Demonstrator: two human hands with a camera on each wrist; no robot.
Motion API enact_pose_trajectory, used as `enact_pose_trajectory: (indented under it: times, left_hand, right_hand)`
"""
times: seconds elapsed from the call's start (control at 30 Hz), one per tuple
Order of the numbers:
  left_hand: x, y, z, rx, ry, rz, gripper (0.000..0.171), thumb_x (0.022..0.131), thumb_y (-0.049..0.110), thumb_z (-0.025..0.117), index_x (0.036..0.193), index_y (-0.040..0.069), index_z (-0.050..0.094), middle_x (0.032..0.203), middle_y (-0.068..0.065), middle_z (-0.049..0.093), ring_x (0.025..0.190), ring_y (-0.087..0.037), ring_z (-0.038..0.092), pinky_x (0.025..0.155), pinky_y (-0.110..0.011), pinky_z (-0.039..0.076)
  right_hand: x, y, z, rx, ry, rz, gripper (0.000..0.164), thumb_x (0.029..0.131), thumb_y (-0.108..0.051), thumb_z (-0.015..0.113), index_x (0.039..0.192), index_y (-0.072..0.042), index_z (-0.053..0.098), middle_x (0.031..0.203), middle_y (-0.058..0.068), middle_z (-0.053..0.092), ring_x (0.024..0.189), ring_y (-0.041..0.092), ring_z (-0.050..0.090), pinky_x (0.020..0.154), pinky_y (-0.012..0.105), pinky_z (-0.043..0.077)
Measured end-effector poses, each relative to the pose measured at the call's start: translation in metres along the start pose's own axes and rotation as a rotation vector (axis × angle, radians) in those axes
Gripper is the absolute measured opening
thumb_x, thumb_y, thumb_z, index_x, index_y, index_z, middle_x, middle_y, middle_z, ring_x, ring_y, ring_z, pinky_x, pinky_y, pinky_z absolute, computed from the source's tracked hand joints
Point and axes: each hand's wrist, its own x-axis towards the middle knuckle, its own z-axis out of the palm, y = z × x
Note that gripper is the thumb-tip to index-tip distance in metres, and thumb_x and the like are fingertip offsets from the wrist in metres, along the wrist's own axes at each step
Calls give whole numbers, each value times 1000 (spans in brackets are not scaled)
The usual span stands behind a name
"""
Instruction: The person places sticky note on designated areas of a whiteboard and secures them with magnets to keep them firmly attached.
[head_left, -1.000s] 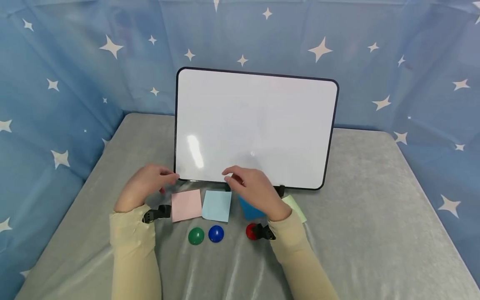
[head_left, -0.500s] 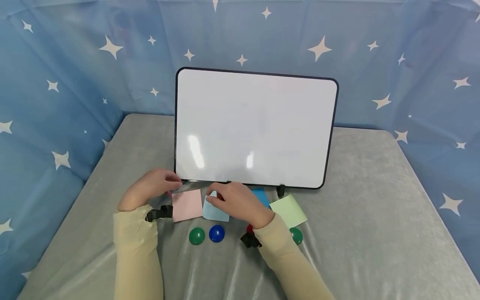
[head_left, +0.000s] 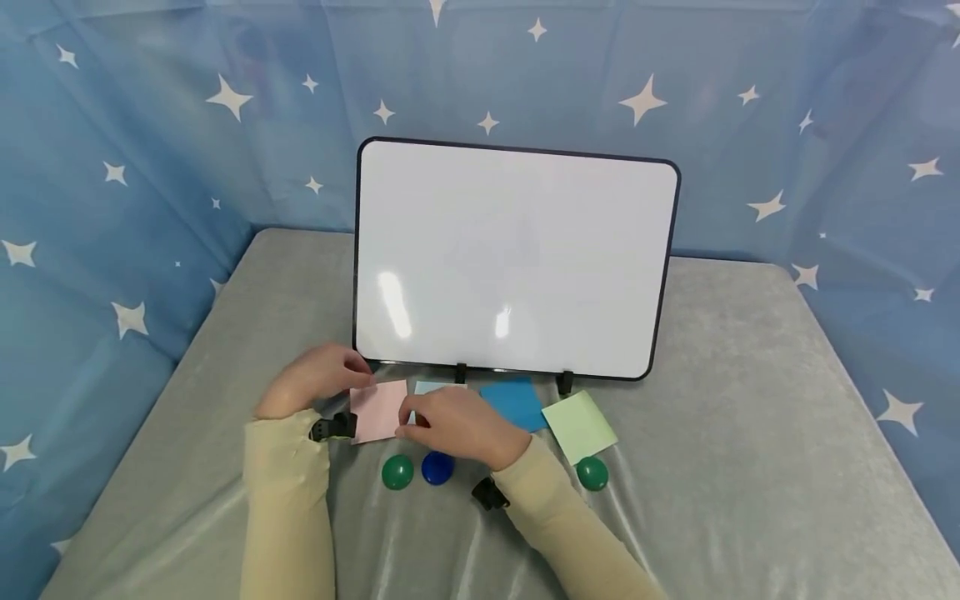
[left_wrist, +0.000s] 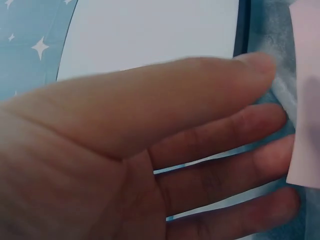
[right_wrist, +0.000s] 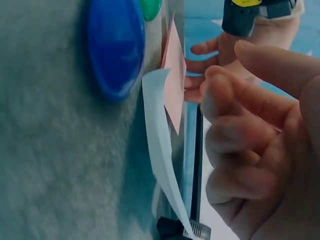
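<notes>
My left hand (head_left: 315,379) is at the left edge of the pink sticky note (head_left: 378,410). In the left wrist view its fingers stretch to the pink note's edge, one fingertip meeting that edge; whether it touches is unclear. My right hand (head_left: 461,425) hovers over the light blue sticky note (head_left: 431,387), fingers loosely bent, nothing between them. Its fingertips are by the pink note's right edge. In the right wrist view the light blue note (right_wrist: 159,125) curls up from the cloth. A blue magnet (head_left: 437,468) and a green magnet (head_left: 397,472) lie in front.
A whiteboard (head_left: 517,258) with a black frame leans on black stand feet (head_left: 566,383) behind the notes. A blue note (head_left: 516,404), a yellow-green note (head_left: 581,425) and another green magnet (head_left: 592,473) lie to the right on the grey cloth (head_left: 720,433).
My right hand has moved left and nearer, from the board's lower edge to the pink note, uncovering the blue and yellow-green notes. A red magnet is now hidden. My left hand has shifted slightly right.
</notes>
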Motion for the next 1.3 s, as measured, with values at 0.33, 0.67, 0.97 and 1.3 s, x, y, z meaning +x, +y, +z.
enact_pose_trajectory:
  times: [0.33, 0.67, 0.97, 1.3]
  left_hand:
    - [-2, 0, 2, -30, -26, 25, 14, 81, 16, 61, 90, 7, 64, 82, -3, 59, 74, -20, 52, 66, -32, 43]
    - [-4, -3, -1, -38, -25, 88, 12, 83, 11, 56, 85, 5, 65, 71, -4, 58, 65, -21, 52, 60, -30, 42]
    - [-6, -1, 3, -44, -4, 80, 11, 84, 10, 53, 85, 5, 62, 73, -6, 58, 69, -21, 52, 63, -31, 41]
    - [-5, -3, -2, -7, 65, 97, 8, 86, 12, 55, 87, 8, 61, 81, -2, 57, 72, -17, 50, 66, -31, 41]
  right_hand:
    - [-2, -4, 8, 11, -148, 28, 21, 84, -43, 57, 92, -24, 60, 64, -11, 51, 55, 5, 47, 47, 21, 38]
    - [-1, -7, 12, -21, -165, 24, 22, 80, -39, 63, 93, -22, 60, 68, -15, 51, 60, 2, 47, 53, 20, 38]
    - [-4, -12, 19, -60, -200, 36, 22, 77, -33, 68, 95, -23, 60, 72, -17, 52, 64, 1, 47, 58, 19, 39]
    - [-1, -16, 20, -94, -157, -41, 18, 77, -29, 70, 92, -23, 62, 74, -15, 50, 65, 0, 44, 56, 17, 37]
